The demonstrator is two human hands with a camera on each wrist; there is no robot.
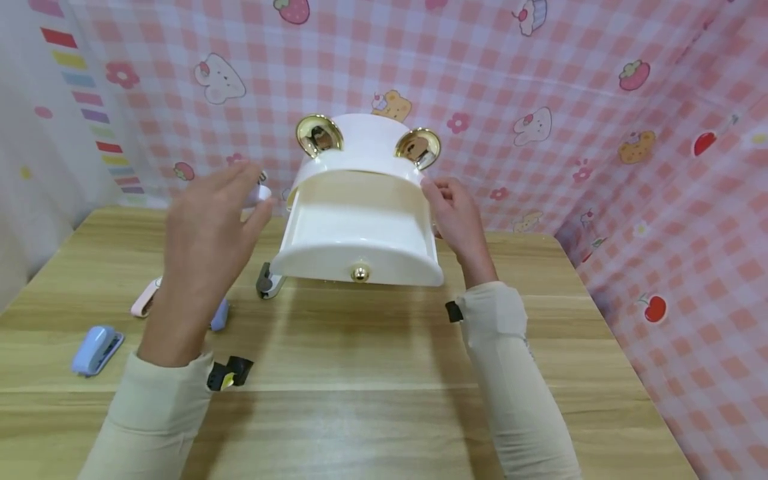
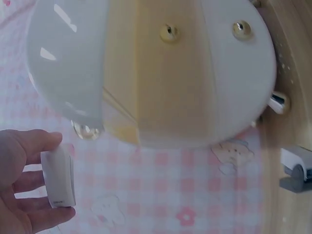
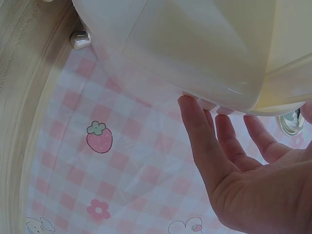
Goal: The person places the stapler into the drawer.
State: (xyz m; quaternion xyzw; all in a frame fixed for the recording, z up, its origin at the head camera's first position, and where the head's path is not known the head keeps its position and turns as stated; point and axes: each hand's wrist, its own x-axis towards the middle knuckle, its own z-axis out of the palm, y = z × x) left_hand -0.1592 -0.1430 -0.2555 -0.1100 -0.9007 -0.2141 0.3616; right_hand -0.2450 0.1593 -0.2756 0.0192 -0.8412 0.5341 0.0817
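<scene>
In my left hand [image 1: 210, 233], a small white mini stapler [image 2: 58, 178] is pinched between thumb and fingers, held up to the left of a glossy white storage box [image 1: 363, 257]. The box has round gold ears [image 1: 319, 135], a gold knob [image 1: 360, 273] on its front and an opening that shows a cream inside [image 1: 363, 200]. On the other side, my right hand [image 1: 456, 217] rests its fingertips against the box's side wall, fingers fairly straight in the right wrist view. Short gold feet [image 2: 279, 102] show under the box.
Left on the wooden table [image 1: 360, 413] lie a light blue mini stapler [image 1: 97, 350], a pink one [image 1: 146, 298] and a bluish one [image 1: 220, 315] partly behind my left arm. A white and grey one [image 1: 270, 280] lies near the box. Checked cloth [image 1: 480, 80] hangs behind.
</scene>
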